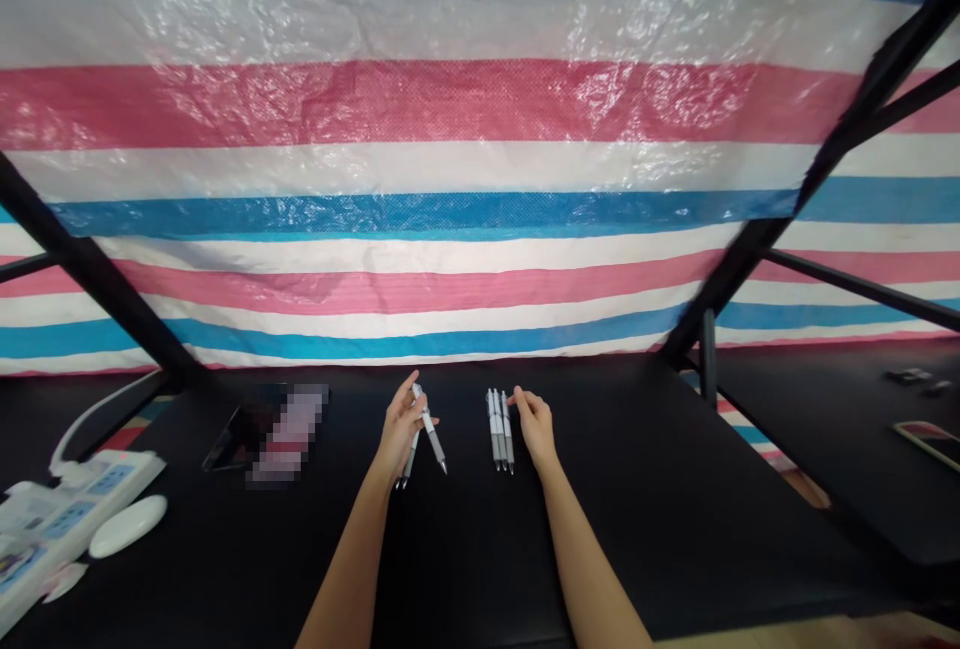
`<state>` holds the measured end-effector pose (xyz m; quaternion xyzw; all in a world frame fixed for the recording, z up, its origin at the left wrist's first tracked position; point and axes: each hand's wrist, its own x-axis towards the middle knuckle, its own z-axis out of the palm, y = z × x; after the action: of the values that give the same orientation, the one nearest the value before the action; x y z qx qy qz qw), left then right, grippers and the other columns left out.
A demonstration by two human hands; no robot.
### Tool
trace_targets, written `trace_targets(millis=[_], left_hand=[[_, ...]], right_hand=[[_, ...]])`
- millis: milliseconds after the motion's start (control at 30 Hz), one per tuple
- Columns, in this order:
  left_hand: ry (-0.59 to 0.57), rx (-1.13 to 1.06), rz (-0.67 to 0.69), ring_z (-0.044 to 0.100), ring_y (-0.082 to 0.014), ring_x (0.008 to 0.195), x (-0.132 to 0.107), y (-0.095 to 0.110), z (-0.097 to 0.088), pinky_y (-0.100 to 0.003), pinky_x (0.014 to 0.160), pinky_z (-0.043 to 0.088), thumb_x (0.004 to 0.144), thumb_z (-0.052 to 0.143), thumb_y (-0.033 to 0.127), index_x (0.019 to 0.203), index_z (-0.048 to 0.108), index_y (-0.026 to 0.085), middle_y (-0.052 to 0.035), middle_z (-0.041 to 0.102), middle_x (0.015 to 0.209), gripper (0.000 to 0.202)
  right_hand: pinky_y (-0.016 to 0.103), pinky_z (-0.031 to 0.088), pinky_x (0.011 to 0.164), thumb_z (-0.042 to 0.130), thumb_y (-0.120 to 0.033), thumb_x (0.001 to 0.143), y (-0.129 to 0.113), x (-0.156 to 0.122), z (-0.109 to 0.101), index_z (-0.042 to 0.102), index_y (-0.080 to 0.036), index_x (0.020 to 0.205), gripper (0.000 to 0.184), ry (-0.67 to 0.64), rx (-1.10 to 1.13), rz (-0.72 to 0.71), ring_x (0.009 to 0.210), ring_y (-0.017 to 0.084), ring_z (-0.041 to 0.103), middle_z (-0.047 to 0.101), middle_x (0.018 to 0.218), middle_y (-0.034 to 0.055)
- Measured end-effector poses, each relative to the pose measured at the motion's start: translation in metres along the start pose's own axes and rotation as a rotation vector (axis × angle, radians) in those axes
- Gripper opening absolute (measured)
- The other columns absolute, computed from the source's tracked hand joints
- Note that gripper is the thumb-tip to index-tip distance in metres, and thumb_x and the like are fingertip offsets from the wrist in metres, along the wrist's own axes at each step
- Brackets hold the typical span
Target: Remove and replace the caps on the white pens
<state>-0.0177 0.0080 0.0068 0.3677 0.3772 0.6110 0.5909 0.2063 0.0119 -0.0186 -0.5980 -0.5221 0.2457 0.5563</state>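
My left hand (399, 426) is shut around two white-and-grey pens, and a slim tip of one pen (433, 439) points down and toward me. The second pen (409, 456) sticks out below my palm. My right hand (535, 426) rests on the black table just right of three white-and-grey pens (498, 431), which lie side by side. Its fingertips are at or very near the top of the rightmost pen, and it holds nothing.
To the left lie a dark tablet (244, 434) with a blurred patch, a white power strip (67, 519) and a white mouse (127, 526). A striped tarpaulin (450, 99) hangs behind black metal bars (847, 154). A phone (930, 444) lies far right.
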Motion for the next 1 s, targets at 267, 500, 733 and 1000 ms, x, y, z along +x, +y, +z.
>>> trace_targets(millis=[267,500,733,1000], left_hand=[[-0.054,0.058,-0.035,0.051,-0.0073,0.064,-0.0018,0.0012,0.0023,-0.03,0.065,0.055,0.067,0.069,0.027,0.119,0.056,0.024,0.0031,0.051,0.075,0.054],[-0.063,0.066,-0.016,0.051,-0.0073,0.064,-0.0022,0.0008,0.0023,-0.028,0.064,0.055,0.068,0.068,0.028,0.117,0.057,0.023,0.0029,0.05,0.075,0.051],[-0.065,0.027,-0.01,0.05,-0.0067,0.061,-0.002,0.001,0.0009,-0.025,0.059,0.053,0.068,0.068,0.027,0.131,0.044,0.028,0.0037,0.05,0.075,0.067],[-0.079,0.064,-0.009,0.05,-0.0067,0.06,-0.0015,0.001,0.0002,-0.024,0.057,0.053,0.068,0.068,0.025,0.121,0.054,0.027,0.0036,0.05,0.074,0.055]], right_hand=[[0.032,0.04,0.07,0.042,-0.059,0.079,-0.0008,0.0019,0.0013,0.066,-0.019,0.06,0.05,0.012,-0.016,-0.002,0.074,0.023,0.058,0.067,0.068,0.006],[0.032,0.04,0.072,0.042,-0.058,0.08,0.0006,0.0007,0.0019,0.065,-0.019,0.059,0.05,0.005,-0.019,0.012,0.075,0.023,0.058,0.067,0.069,0.0056],[0.032,0.041,0.071,0.043,-0.06,0.078,0.0025,0.0018,0.0024,0.064,-0.019,0.06,0.05,0.006,0.001,0.034,0.074,0.023,0.059,0.066,0.069,0.0058],[0.032,0.041,0.073,0.044,-0.059,0.079,0.009,0.0036,0.0035,0.064,-0.019,0.06,0.049,-0.007,0.025,0.029,0.073,0.023,0.058,0.066,0.069,0.0057]])
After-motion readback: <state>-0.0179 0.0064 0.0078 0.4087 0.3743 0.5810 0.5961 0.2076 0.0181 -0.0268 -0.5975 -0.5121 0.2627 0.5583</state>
